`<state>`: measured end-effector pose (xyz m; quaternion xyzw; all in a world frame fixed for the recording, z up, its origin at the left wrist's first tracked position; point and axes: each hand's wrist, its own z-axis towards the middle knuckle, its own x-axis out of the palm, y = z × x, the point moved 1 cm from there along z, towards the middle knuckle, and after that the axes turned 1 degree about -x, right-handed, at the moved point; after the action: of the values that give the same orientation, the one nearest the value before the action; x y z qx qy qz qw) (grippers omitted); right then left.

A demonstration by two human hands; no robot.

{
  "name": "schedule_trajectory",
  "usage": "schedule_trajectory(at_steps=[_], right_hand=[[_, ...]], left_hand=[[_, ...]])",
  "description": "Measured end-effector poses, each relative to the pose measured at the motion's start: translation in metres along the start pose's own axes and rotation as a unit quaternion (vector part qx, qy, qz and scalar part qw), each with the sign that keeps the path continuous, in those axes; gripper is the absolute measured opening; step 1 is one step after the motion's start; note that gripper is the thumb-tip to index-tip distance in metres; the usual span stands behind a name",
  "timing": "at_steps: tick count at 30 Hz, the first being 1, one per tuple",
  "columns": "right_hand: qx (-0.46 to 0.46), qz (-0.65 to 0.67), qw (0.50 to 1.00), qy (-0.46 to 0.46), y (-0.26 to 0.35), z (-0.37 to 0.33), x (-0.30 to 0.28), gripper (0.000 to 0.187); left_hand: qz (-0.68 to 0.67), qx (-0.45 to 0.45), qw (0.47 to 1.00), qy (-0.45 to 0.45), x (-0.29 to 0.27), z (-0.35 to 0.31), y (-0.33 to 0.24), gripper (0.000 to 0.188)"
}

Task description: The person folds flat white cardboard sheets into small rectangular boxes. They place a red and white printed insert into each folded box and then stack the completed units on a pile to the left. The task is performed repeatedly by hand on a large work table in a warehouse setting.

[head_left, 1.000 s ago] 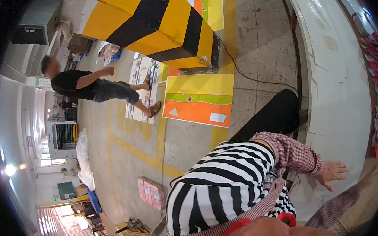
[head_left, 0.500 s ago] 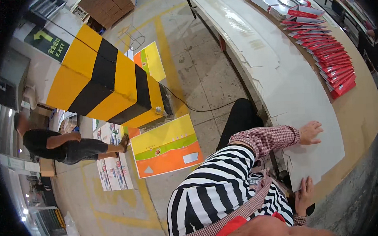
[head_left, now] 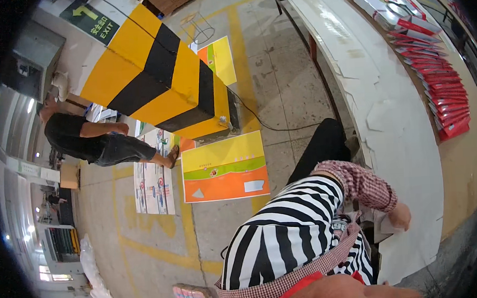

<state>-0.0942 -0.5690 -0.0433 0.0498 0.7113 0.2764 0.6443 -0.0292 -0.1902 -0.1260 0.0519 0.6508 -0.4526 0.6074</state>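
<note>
My left hand (head_left: pixel 399 216), in a red-and-white checked sleeve, is at the near edge of the white-covered table. Its fingers look curled down beside a pale flap (head_left: pixel 384 227) of paper or card; whether they grip it is hidden. Beneath the hand lies a large white sheet (head_left: pixel 406 167) with uneven edges, spread along the tabletop. My right hand is out of sight. Across the sheet, a long row of red-and-white flat packets (head_left: pixel 446 92) overlaps along the brown board.
A bare brown board (head_left: pixel 464 191) runs along the table's far side. Left of me stands a yellow-and-black striped pillar (head_left: pixel 159 77), with printed sheets (head_left: pixel 226 174) on the floor beside it. A person in dark clothes (head_left: pixel 81 138) stands farther left. A cable (head_left: pixel 269 127) crosses the floor.
My left hand has drawn back toward the table's near edge, and its spread fingers have curled. My right hand, earlier flat on the sheet's near corner, has left view. The view has shifted.
</note>
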Motion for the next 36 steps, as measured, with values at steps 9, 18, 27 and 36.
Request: schedule_trajectory(at_steps=[9, 18, 27, 36], right_hand=[[0.219, 0.111, 0.967, 0.071, -0.039, 0.016, 0.014, 0.065], [0.051, -0.082, 0.99, -0.099, 0.004, -0.012, 0.001, 0.066], [-0.092, -0.168, 0.978, -0.082, 0.094, 0.043, 0.057, 0.086], [0.002, -0.194, 0.979, 0.062, 0.116, 0.044, 0.057, 0.103]], left_hand=[[0.006, 0.065, 0.994, -0.089, -0.016, -0.02, -0.056, 0.028], [-0.155, -0.167, 0.945, -0.235, 0.02, 0.013, -0.093, 0.011], [-0.209, -0.268, 0.932, -0.127, -0.03, 0.001, -0.088, 0.014], [-0.167, -0.253, 0.948, -0.101, -0.044, 0.004, -0.076, 0.028]])
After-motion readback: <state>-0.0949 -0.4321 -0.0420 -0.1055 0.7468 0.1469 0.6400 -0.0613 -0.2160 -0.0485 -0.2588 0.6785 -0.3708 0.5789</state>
